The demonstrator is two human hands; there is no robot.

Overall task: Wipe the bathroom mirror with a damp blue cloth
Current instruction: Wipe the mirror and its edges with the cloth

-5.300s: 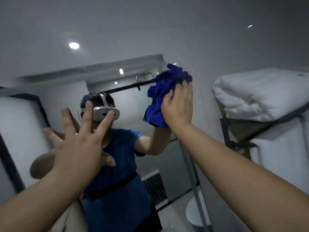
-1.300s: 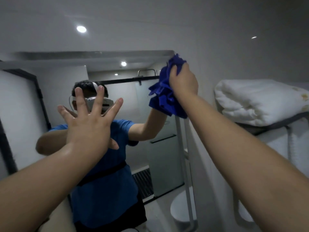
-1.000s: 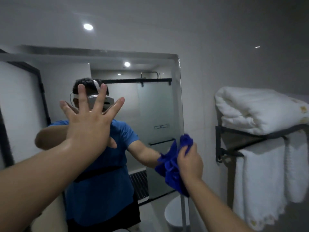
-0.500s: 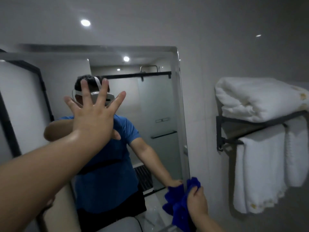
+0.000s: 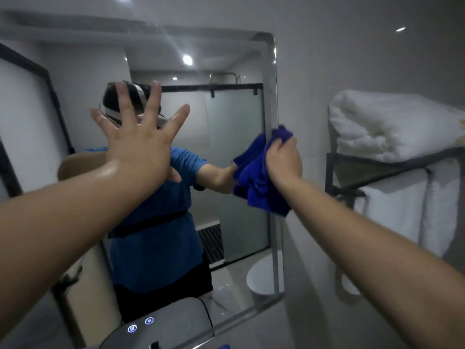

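The bathroom mirror (image 5: pixel 234 127) covers the wall ahead and ends in a rounded right edge. A bunched blue cloth (image 5: pixel 259 177) is pressed against that right edge at mid height, and my right hand (image 5: pixel 283 159) grips it from behind. My left hand (image 5: pixel 141 144) is flat on the glass near the mirror's middle with its fingers spread wide and nothing in it. The reflection shows a person in a blue shirt with a headset, partly hidden by my left hand.
A black wall rack (image 5: pixel 372 167) to the right holds a folded white towel (image 5: pixel 392 127), with further white towels (image 5: pixel 412 212) hanging below. Two lit touch icons (image 5: pixel 139 324) glow at the mirror's lower edge. The reflection shows a glass shower door and a toilet.
My right hand swept the blue cloth down the mirror's right edge from the top corner to the bottom, then came back up to mid height. My left hand stayed flat on the glass.
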